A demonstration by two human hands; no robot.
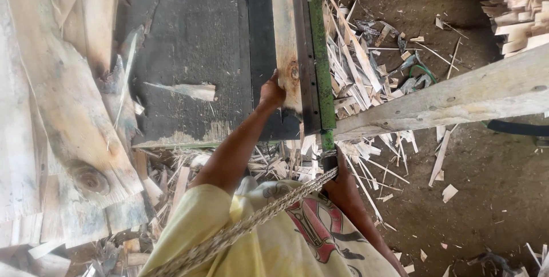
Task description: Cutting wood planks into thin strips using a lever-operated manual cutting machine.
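Two hands: both in view, well apart, each on a different thing
Left hand (271, 93): fingers curled onto the near end of the wooden plank (284, 37), just beside a dark knot; grip looks closed on the board end
Right hand (337, 182): down by the lower end of the green bar (318, 54), near the braided rope (251, 225); what it holds I cannot tell, fingers hidden
Plank position: lies flat on the dark machine table (194, 54), pressed alongside the green bar on its right
Plank long axis: runs straight away from the person, near end at the left hand, far end out of the top of view
Nearer hand: left is on the plank; right sits lower and to the right, apart from it
Rope: runs diagonally from lower left across the yellow shirt (229, 242) up to the bar's end
Beam (457, 97): pale timber crossing at right, tilted, above the dirt floor
Left side: stacked rough boards (57, 111), one with a big knot
Floor: heap of offcut strips (366, 71) just right of the bar, more cut sticks (514, 2) top right
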